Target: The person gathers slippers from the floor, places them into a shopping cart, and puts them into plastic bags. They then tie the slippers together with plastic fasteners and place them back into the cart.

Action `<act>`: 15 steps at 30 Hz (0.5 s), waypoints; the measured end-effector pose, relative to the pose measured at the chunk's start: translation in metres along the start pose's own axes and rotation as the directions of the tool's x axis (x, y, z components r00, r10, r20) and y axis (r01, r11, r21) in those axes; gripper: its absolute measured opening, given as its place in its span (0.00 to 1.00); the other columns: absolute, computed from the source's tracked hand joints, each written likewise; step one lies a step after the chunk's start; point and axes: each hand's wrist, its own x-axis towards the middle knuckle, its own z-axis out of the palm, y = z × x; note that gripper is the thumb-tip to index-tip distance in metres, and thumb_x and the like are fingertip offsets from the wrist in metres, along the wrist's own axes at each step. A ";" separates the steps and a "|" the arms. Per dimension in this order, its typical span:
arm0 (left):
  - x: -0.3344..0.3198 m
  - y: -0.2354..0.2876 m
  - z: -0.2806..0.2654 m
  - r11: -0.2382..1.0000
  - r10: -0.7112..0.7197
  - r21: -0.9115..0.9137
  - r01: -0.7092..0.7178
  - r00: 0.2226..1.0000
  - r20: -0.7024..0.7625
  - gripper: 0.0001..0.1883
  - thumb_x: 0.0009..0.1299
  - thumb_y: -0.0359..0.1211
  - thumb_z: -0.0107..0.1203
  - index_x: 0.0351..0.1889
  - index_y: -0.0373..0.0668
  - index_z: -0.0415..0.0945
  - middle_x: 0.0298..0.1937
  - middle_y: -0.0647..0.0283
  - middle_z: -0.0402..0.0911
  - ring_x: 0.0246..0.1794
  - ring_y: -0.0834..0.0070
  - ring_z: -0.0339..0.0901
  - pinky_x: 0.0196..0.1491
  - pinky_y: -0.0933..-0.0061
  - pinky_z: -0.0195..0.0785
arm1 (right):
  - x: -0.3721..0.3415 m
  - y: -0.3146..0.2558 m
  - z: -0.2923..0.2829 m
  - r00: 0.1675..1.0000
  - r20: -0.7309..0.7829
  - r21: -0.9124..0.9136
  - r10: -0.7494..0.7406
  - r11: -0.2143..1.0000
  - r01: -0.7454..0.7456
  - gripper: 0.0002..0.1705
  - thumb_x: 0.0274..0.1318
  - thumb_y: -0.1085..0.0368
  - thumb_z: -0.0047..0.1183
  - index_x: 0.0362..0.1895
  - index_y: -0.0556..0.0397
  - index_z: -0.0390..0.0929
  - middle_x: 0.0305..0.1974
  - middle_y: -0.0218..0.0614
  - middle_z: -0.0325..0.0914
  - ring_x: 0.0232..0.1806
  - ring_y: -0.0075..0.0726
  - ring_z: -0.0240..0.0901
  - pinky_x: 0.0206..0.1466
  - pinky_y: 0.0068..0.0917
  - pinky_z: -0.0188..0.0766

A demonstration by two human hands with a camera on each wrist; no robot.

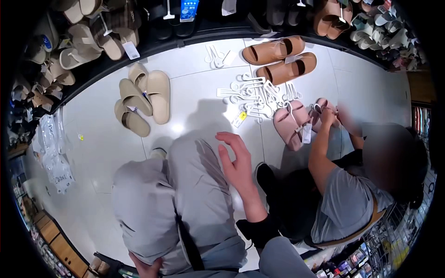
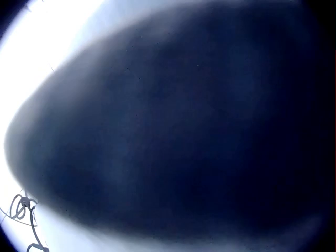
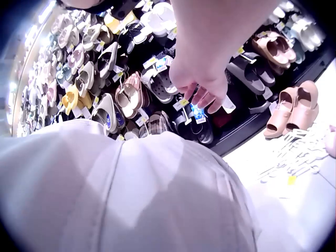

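Observation:
My right hand (image 1: 236, 162) hangs in the air beside the right knee, fingers loosely bent and nothing in them. The right wrist view has the same hand (image 3: 202, 86) over the grey trouser leg (image 3: 131, 199), fingers spread a little. Low in the head view, my left hand (image 1: 147, 266) rests against the left thigh, partly hidden. A dark blurred shape (image 2: 168, 126) fills most of the left wrist view. On the floor ahead lie beige slippers (image 1: 158, 95) and olive-beige slippers (image 1: 132, 123). White plastic hangers (image 1: 255, 92) are heaped to the right, near brown slides (image 1: 289, 67).
To the right, another person (image 1: 343, 199) crouches, hands at pink slippers (image 1: 294, 123). A black-edged shelf (image 1: 199, 37) with hanging slippers (image 1: 111, 39) curves along the front. Clear plastic bags (image 1: 55, 153) lie on the left floor. A wire rack (image 1: 394, 241) stands at the lower right.

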 end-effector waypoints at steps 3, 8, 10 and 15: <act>0.008 -0.004 -0.028 0.883 0.252 0.374 -0.283 0.959 0.132 0.65 0.36 0.33 0.71 0.66 0.30 0.33 0.63 0.46 0.51 0.64 0.59 0.51 0.65 0.66 0.43 | 0.007 -0.004 -0.001 1.000 -0.003 0.065 0.025 0.998 -0.025 0.10 0.54 0.72 0.46 0.41 0.58 0.73 0.40 0.43 0.73 0.43 0.46 0.71 0.48 0.28 0.66; 0.019 -0.025 -0.027 0.757 0.523 0.322 -0.569 0.822 0.225 0.55 0.38 0.39 0.72 0.63 0.31 0.51 0.59 0.48 0.60 0.61 0.59 0.59 0.62 0.65 0.51 | 0.005 -0.007 -0.004 1.000 0.005 0.062 0.001 0.998 -0.002 0.10 0.53 0.72 0.47 0.41 0.58 0.73 0.39 0.44 0.74 0.42 0.46 0.72 0.46 0.28 0.67; 0.025 -0.057 -0.053 0.817 0.257 0.427 -0.389 0.907 0.334 0.63 0.44 0.39 0.71 0.68 0.36 0.29 0.67 0.46 0.47 0.67 0.57 0.48 0.65 0.61 0.47 | 0.000 0.009 -0.004 0.999 0.005 0.062 0.043 0.997 -0.043 0.10 0.54 0.73 0.45 0.41 0.60 0.74 0.39 0.41 0.75 0.43 0.37 0.72 0.48 0.25 0.65; 0.077 -0.040 -0.098 0.661 -0.268 0.737 -0.139 0.874 0.405 0.43 0.40 0.43 0.72 0.54 0.36 0.66 0.51 0.50 0.72 0.53 0.57 0.69 0.54 0.62 0.62 | -0.010 0.054 -0.023 0.992 -0.070 0.008 0.106 0.994 -0.106 0.10 0.54 0.73 0.45 0.40 0.60 0.74 0.39 0.40 0.75 0.43 0.37 0.72 0.47 0.24 0.65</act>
